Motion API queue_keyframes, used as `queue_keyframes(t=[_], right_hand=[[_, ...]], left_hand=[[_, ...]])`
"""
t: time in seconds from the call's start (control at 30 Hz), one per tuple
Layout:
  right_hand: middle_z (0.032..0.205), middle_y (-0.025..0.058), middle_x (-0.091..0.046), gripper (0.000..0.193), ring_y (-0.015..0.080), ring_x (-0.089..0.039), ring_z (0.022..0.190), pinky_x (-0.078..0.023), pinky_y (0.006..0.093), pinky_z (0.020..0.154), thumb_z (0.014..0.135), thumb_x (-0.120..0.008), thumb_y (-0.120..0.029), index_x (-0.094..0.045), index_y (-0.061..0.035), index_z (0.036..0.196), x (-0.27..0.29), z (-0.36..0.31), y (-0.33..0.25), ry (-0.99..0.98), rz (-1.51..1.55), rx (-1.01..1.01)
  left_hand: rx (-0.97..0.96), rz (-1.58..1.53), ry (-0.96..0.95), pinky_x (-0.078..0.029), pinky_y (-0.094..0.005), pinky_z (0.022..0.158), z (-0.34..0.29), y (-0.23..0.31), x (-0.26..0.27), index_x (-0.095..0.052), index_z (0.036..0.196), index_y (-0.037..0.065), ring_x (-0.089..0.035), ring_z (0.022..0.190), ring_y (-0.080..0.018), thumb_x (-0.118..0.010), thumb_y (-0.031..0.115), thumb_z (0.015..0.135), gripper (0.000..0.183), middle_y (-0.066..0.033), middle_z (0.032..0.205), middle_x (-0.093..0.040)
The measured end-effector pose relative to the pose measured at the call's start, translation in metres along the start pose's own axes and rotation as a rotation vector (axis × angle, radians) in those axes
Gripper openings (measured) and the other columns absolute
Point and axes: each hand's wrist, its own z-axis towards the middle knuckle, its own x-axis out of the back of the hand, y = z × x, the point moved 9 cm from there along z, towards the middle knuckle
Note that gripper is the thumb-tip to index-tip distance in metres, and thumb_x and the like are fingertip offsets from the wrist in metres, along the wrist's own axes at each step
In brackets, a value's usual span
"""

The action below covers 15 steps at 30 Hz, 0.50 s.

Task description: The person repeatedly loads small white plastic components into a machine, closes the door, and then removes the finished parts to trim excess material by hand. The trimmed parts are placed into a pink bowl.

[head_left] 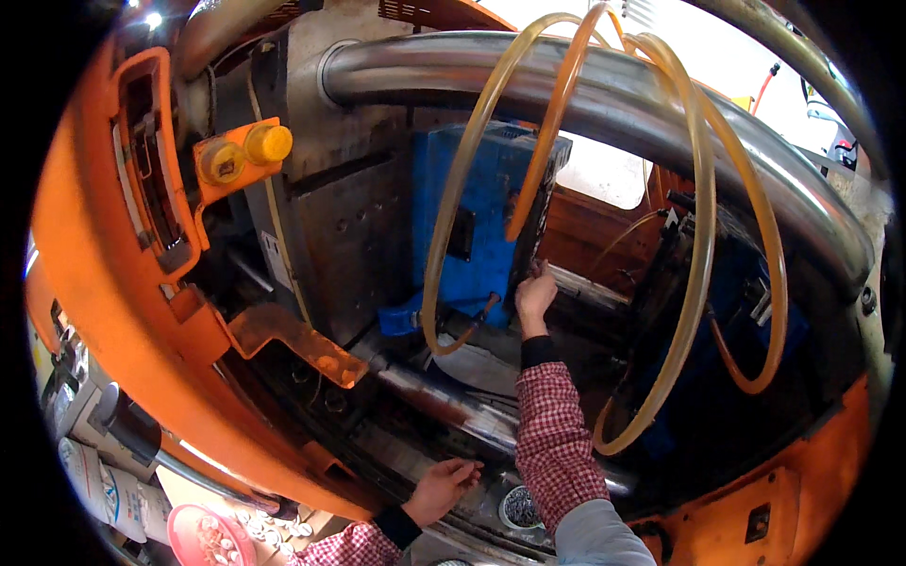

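My right hand (536, 294) reaches forward to the face of a blue mould block (453, 208) inside the machine. Its fingers are drawn together at the block's dark right edge; whatever they may hold is too small to make out. Lower down, my left hand (442, 491) hovers over the machine's front edge, fingers loosely bent and nothing visible in them. Close to it, left of my right forearm, stands a small white tub (520, 507) of dark and pale bits. A translucent hose (460, 189) loops down to the block's lower side.
Thick steel tie bars (453, 71) cross above and below (444, 401) my reach. More amber hoses (698, 189) hang on the right, before a second dark mould half (679, 274). An orange guard (123, 311) curves along the left. A pink basin (179, 530) holds small pale parts.
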Motion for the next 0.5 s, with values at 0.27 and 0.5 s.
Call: queue_keyframes(t=[0.27, 0.5], right_hand=[[0.12, 0.023, -0.059, 0.043, 0.029, -0.056, 0.113, -0.044, 0.0325, 0.091, 0.079, -0.055, 0.005, -0.051, 0.0086, 0.122, 0.049, -0.042, -0.035, -0.295, 0.362, 0.186], [0.081, 0.0187, -0.066, 0.018, 0.0316, -0.066, 0.071, -0.052, 0.0326, 0.066, 0.075, -0.071, -0.014, -0.071, -0.003, 0.089, 0.126, -0.212, -0.098, -1.091, 0.217, 0.202]], left_hand=[[-0.178, -0.16, 0.146, -0.045, -0.0249, 0.07, -0.01, 0.03, -0.012, -0.06, 0.095, 0.001, -0.054, 0.079, -0.0131, -0.06, 0.017, 0.092, 0.016, -0.0055, 0.088, -0.06], [-0.266, -0.25, 0.09, -0.042, -0.0219, 0.065, -0.004, 0.051, -0.035, -0.061, 0.093, 0.003, -0.053, 0.074, -0.0099, -0.06, 0.017, 0.091, 0.014, -0.0029, 0.086, -0.06]])
